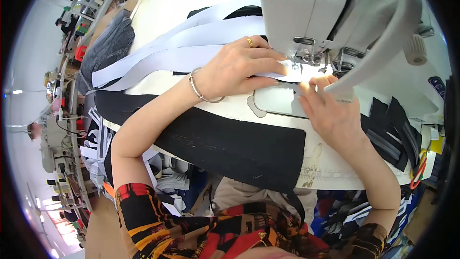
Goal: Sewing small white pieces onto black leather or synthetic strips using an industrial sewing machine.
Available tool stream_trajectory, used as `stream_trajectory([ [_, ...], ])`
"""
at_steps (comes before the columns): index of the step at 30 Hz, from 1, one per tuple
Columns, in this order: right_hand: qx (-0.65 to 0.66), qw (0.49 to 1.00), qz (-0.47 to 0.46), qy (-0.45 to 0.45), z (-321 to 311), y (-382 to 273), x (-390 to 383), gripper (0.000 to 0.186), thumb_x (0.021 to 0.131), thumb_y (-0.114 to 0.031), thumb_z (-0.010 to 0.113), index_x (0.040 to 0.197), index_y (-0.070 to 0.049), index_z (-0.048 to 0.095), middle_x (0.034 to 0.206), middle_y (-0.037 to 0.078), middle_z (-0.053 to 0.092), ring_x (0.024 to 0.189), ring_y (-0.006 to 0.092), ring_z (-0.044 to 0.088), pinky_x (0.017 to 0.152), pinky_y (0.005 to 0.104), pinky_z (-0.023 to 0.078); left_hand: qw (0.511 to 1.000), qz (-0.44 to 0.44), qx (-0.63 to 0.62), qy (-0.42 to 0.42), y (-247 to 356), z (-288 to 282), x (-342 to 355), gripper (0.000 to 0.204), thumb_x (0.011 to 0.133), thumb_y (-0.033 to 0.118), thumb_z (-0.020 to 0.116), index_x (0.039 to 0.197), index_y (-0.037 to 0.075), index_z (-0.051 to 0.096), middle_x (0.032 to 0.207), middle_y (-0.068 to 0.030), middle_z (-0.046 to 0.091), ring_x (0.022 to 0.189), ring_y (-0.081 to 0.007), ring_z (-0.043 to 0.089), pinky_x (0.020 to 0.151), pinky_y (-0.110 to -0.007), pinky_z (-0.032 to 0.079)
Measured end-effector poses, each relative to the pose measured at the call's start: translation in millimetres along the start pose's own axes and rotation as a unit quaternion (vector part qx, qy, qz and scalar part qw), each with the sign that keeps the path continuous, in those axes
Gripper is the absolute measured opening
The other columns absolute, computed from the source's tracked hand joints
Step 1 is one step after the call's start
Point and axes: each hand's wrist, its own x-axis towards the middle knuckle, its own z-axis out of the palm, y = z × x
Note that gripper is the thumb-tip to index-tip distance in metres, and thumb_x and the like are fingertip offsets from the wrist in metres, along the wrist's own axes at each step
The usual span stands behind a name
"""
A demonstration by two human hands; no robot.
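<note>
Looks like seam feeding: a long, narrow white fabric strip (179, 58) lies on the cream sewing table (330, 165), passing beneath the left hand (242, 66) toward the needle of the white sewing machine (299, 7). Left fingers are extended and laid on the work, thumb spread off to the near side, no pinch visible. Right hand (333, 112) comes in from the table's near edge, fingers bent, tips bunched just beside the presser foot; lamp glare there, so cannot tell whether they grip cloth. Next move probably calls for light guidance from both hands, edges aligned, strip flat, fingertips clear of the needle. Strip's long axis runs left to right, curving slightly: loose tail near the table's left edge, working end at the needle, tilted a bit toward the far edge. More white strips lie alongside, farther back. Rectangular black fabric panel (230, 144) stretches along the near edge, its square end facing right. Orange-handled scissors (420, 170) sit by the right near corner, well apart from the needle.
</note>
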Motion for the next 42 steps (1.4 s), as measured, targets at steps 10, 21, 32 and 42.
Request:
stream_trajectory([
  [10,0.049,0.998,-0.013,0.041,-1,4,1,0.021,0.077,-0.013,0.075,0.096,-0.007,0.071,0.084,0.006,0.056,0.087,0.0224,0.053,0.067,0.0324,0.045,0.999,-0.032,-0.03,-0.018,-3,2,2,0.024,0.08,0.022,0.078,0.102,0.012,0.075,0.112,-0.0055,0.073,0.102,-0.0262,0.063,0.092,-0.037,0.052],
  [21,0.06,0.998,-0.018,0.03,-4,6,3,0.022,0.077,-0.014,0.076,0.097,-0.007,0.071,0.086,0.006,0.053,0.085,0.022,0.053,0.068,0.0341,0.044,1.0,-0.001,0.0,0.008,-14,3,-1,0.022,0.083,0.023,0.077,0.103,0.016,0.077,0.108,-0.0059,0.073,0.103,-0.0264,0.064,0.09,-0.038,0.053],
  [32,0.049,0.998,-0.013,0.022,-4,8,-1,0.03,0.079,-0.016,0.077,0.108,-0.007,0.072,0.084,0.009,0.056,0.091,0.0264,0.056,0.072,0.036,0.047,0.998,0.0,-0.044,0.049,-19,4,13,0.016,0.081,0.017,0.078,0.097,0.016,0.079,0.086,-0.0034,0.072,0.089,-0.0245,0.064,0.083,-0.035,0.053],
  [42,0.049,0.999,-0.005,-0.01,-6,7,1,0.032,0.082,-0.017,0.076,0.112,-0.009,0.071,0.09,0.008,0.064,0.088,0.027,0.057,0.073,0.0367,0.048,0.996,0.011,-0.076,0.042,-17,5,5,0.016,0.077,0.015,0.08,0.094,0.015,0.08,0.102,-0.0072,0.075,0.091,-0.0254,0.064,0.084,-0.035,0.054],
])
